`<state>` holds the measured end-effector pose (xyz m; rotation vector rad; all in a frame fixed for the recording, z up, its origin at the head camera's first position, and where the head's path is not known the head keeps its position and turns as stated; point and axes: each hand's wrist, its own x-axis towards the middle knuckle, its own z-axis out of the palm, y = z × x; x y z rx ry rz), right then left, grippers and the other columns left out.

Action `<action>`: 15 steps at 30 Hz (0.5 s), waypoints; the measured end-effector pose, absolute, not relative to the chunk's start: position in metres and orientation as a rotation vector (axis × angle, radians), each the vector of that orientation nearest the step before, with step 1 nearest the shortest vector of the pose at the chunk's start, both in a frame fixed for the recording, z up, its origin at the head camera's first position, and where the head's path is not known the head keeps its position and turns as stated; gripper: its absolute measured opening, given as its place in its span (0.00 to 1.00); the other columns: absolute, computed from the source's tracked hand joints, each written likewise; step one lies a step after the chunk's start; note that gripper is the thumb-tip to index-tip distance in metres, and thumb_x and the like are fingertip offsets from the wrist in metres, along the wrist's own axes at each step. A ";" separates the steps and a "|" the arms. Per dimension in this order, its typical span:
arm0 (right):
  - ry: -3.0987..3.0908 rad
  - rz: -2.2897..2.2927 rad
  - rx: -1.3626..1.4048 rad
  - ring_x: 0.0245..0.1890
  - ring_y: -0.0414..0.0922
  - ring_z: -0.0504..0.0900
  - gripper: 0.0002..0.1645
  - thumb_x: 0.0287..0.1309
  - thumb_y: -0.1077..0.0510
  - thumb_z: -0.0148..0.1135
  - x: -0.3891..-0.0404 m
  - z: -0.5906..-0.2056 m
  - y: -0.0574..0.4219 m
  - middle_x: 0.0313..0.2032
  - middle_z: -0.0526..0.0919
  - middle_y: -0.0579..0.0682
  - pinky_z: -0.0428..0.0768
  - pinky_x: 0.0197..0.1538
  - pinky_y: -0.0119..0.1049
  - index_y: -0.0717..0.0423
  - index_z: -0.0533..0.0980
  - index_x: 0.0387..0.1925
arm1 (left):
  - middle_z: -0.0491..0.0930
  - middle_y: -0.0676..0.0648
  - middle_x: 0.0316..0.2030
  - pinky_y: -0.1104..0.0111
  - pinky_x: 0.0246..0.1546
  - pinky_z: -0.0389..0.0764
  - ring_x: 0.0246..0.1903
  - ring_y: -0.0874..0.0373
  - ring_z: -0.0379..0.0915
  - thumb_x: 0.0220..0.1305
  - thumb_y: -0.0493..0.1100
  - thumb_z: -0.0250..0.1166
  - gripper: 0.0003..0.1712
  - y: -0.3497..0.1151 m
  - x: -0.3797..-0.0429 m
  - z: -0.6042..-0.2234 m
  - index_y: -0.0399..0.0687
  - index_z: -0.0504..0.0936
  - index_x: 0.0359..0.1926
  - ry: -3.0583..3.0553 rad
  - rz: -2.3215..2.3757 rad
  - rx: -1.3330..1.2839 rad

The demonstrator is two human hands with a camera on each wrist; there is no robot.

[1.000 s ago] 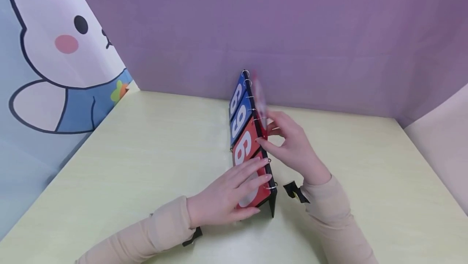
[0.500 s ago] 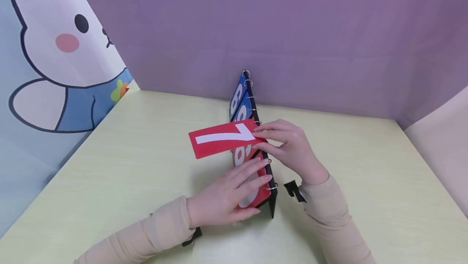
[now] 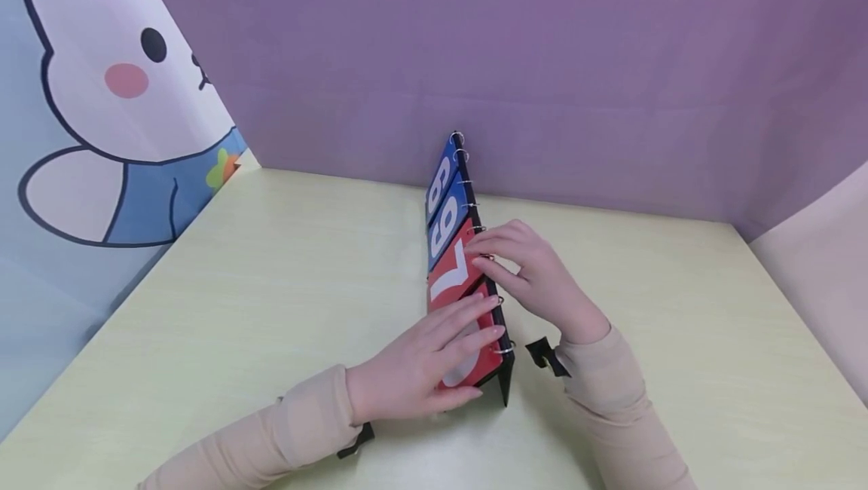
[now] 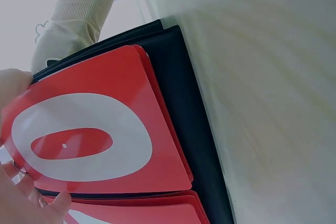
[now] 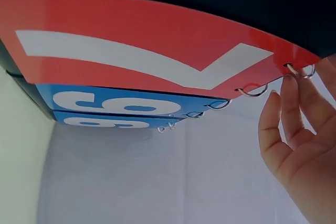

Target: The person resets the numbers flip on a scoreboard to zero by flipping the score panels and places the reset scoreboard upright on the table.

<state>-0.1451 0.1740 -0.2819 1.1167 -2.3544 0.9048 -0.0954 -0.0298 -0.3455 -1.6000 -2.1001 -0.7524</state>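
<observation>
A black tabletop flip scoreboard (image 4: pixel 191 114) stands like a tent, its number cards hung on metal rings along the top edge. My left hand (image 3: pixel 427 358) lies over the near red card (image 3: pixel 488 358), which shows a white 0 in the left wrist view; its fingers stretch across the face to the ringed edge. My right hand (image 3: pixel 536 271) is at the top edge, its fingertips (image 5: pixel 289 85) right by a ring (image 5: pixel 294 70) of the second red card (image 5: pixel 131 19). That card lies flat on the face with a white 7. Two blue cards (image 5: pixel 107 103) hang beyond.
The scoreboard stands on a pale yellow-green table (image 3: pixel 285 309). A purple cloth (image 3: pixel 576 83) rises along the back, and a cartoon-printed cloth (image 3: pixel 68 136) at the left. Black straps (image 3: pixel 545 356) show near both sleeve cuffs.
The red 7 card has swung over the top edge from behind and come down on the face, covering a 6-shaped digit. My right hand has shifted slightly at the edge; the left has stayed put.
</observation>
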 end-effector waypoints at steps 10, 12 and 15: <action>-2.575 1.738 0.483 0.48 0.41 0.77 0.23 0.66 0.57 0.53 -0.161 -0.303 0.205 0.55 0.75 0.59 0.76 0.51 0.26 0.58 0.67 0.61 | 0.53 0.40 0.70 0.59 0.68 0.60 0.70 0.47 0.50 0.56 0.50 0.69 0.45 -0.029 -0.094 -0.347 0.44 0.55 0.68 -2.109 -0.761 -1.596; -2.624 1.797 0.417 0.51 0.47 0.76 0.24 0.68 0.56 0.51 -0.165 -0.312 0.212 0.56 0.73 0.61 0.76 0.53 0.29 0.59 0.66 0.62 | 0.53 0.40 0.70 0.59 0.69 0.60 0.70 0.48 0.50 0.56 0.50 0.68 0.45 -0.029 -0.093 -0.347 0.44 0.55 0.68 -2.115 -0.762 -1.594; -2.759 1.801 0.387 0.56 0.55 0.73 0.26 0.68 0.53 0.50 -0.173 -0.325 0.219 0.59 0.72 0.62 0.75 0.58 0.39 0.60 0.64 0.63 | 0.53 0.40 0.70 0.59 0.69 0.60 0.70 0.47 0.50 0.56 0.50 0.69 0.45 -0.030 -0.094 -0.346 0.44 0.55 0.68 -2.112 -0.751 -1.583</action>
